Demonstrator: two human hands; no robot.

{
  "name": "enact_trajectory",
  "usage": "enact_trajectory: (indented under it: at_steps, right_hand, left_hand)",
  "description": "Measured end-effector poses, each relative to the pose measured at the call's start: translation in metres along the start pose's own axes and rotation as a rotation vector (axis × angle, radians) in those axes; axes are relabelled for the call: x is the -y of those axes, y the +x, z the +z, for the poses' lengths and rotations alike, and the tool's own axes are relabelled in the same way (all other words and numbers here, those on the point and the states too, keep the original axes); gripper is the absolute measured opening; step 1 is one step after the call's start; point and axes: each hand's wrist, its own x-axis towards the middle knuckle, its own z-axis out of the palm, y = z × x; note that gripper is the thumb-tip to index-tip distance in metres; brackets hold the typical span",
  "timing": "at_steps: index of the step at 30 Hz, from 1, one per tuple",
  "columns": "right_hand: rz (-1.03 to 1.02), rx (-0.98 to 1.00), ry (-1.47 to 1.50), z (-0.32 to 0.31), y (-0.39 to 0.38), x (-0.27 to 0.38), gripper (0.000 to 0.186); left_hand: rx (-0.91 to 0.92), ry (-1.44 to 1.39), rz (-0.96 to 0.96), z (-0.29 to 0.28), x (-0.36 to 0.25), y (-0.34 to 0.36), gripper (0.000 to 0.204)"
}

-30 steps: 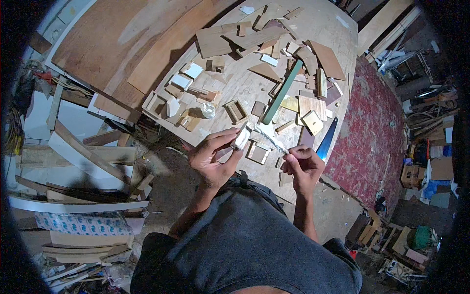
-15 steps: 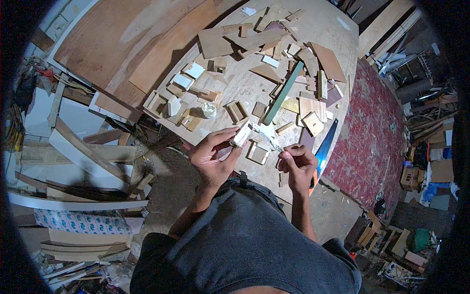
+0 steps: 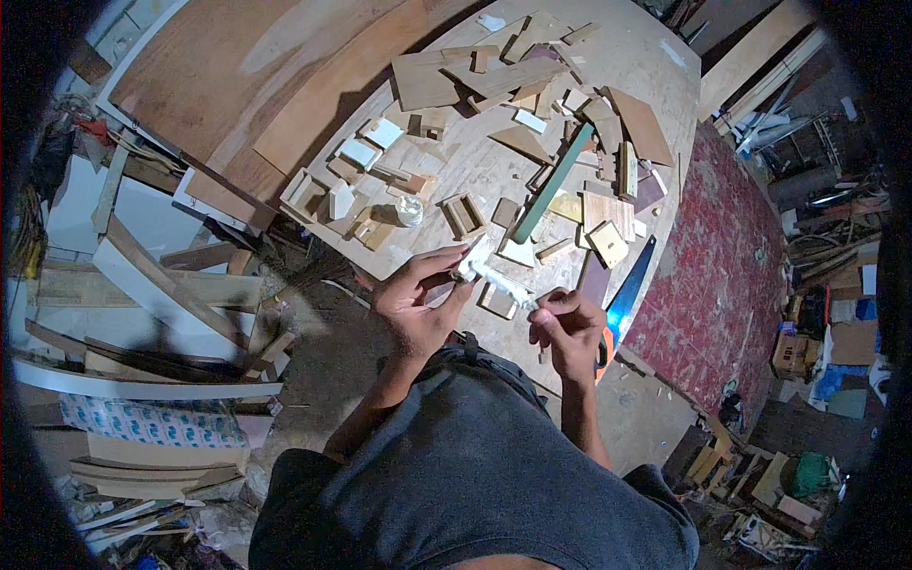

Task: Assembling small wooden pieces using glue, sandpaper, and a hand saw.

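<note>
Pale wooden piece [image 3: 472, 258], both hands [image 3: 414, 306] gripping

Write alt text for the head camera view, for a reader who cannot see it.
Seen from above, a person's left hand and right hand hold a small white strip-like piece between them over a round wooden tabletop littered with small wood offcuts. A long green bar and a blue-bladed handsaw lie on it.
</note>
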Motion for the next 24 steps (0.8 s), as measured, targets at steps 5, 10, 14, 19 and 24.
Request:
enact_trajectory:
  at_steps: [5, 10, 14, 19, 24]
  right_hand:
    - [-0.03, -0.045, 0.124, 0.003, 0.01, -0.013, 0.01]
    - [0.067, 0.036, 0.033, 0.021, 0.009, -0.025, 0.008]
    - [0.08, 0.055, 0.063, 0.036, 0.019, -0.033, 0.008]
    - [0.137, -0.125, -0.336, 0.037, 0.071, -0.085, 0.014]
    - [0.084, 0.094, -0.835, 0.056, 0.141, -0.181, 0.021]
  left_hand:
    - [-0.053, -0.038, -0.042, -0.008, 0.0, 0.003, 0.033]
    - [-0.042, 0.005, -0.067, -0.03, 0.013, 0.008, 0.033]
    - [-0.061, 0.033, -0.131, -0.06, 0.029, 0.012, 0.031]
    - [-0.207, 0.116, -0.321, -0.128, 0.071, -0.009, 0.021]
    - [-0.272, 0.136, -0.401, -0.173, 0.083, -0.012, 0.019]
